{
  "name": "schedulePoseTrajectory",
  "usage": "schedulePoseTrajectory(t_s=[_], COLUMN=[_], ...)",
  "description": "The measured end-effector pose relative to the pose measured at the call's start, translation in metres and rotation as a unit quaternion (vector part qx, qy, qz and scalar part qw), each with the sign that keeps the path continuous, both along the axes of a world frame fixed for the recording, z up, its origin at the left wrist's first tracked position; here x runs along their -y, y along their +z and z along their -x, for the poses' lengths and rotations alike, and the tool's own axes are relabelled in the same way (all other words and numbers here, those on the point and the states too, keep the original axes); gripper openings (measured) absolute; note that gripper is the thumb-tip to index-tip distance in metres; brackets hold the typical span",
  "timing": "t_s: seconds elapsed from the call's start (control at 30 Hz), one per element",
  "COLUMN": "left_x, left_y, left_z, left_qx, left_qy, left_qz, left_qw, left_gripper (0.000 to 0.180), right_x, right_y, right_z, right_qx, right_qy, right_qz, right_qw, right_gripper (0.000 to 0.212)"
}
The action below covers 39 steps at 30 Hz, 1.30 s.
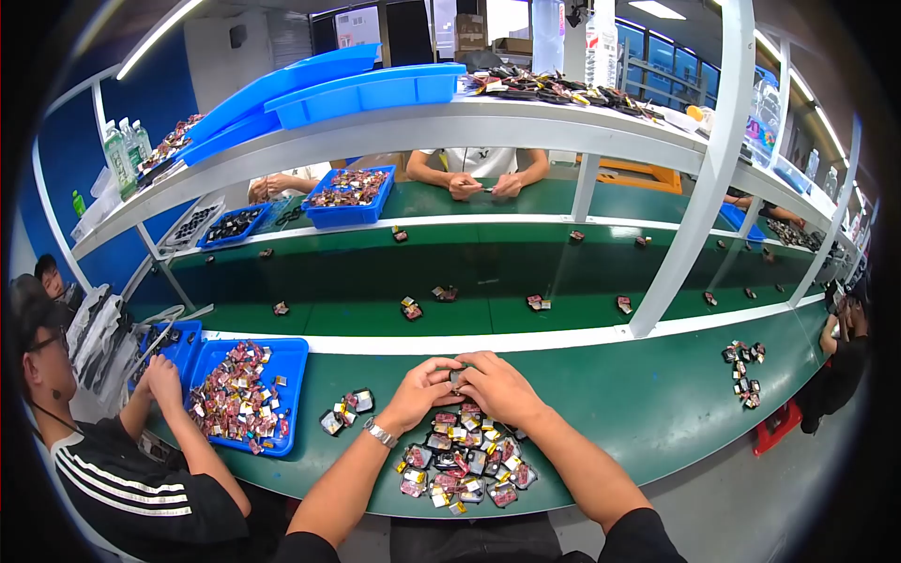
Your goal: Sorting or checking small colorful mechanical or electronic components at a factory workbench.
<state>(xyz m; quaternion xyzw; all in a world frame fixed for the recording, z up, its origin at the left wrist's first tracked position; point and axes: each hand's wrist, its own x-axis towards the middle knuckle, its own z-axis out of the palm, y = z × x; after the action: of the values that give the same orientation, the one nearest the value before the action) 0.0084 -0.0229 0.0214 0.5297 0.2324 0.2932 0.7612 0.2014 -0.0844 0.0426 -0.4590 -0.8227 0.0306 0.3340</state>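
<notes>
My left hand (419,394), with a metal-banded watch at its wrist, and my right hand (499,387) meet over the green table. Pinched between their fingers is a small dark electronic unit (457,379), mostly hidden by the fingers. Just below my hands, between my forearms, lies a loose pile of similar units (465,460). They have black casings, reddish circuit boards and silver cells with yellow tape. Left of my left wrist sits a small group of casings with silver cells (347,411).
A blue tray (302,375) full of reddish boards stands left, beside a co-worker (122,469). Scattered units lie on the green conveyor belt (357,291) beyond a white rail. A white post (694,178) and overhead shelf (526,131) stand ahead. More units (744,371) lie right.
</notes>
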Motion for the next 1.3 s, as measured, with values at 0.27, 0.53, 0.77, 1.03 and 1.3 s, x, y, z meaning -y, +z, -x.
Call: schedulePoseTrajectory(t_s=[0.27,0.53,0.77,1.03,1.3], left_x=[0.001,0.001,0.001,0.001,0.001], left_y=[0.006,0.003,-0.003,-0.001,-0.002], left_z=[0.001,-0.002,0.002,-0.006,0.0], left_qx=[0.016,-0.002,0.019,0.087,0.082], left_qy=[0.002,0.001,0.033,0.014,0.018], left_qz=[-0.007,-0.012,-0.014,0.002,0.005], left_qw=[1.0,1.0,0.999,0.996,0.996], left_gripper=[0.037,0.033,0.028,0.03,0.028], right_x=[0.001,0.004,0.002,0.004,0.002], right_y=[-0.001,-0.006,-0.007,-0.007,-0.01], right_z=[0.005,0.002,0.008,0.013,0.021], right_qx=[-0.087,-0.126,-0.135,-0.197,-0.215], right_qy=[-0.026,-0.03,-0.012,-0.06,-0.086], right_qz=[0.01,0.067,0.081,0.008,-0.003], right_qw=[0.996,0.989,0.988,0.979,0.973], right_gripper=[0.011,0.013,0.014,0.013,0.013])
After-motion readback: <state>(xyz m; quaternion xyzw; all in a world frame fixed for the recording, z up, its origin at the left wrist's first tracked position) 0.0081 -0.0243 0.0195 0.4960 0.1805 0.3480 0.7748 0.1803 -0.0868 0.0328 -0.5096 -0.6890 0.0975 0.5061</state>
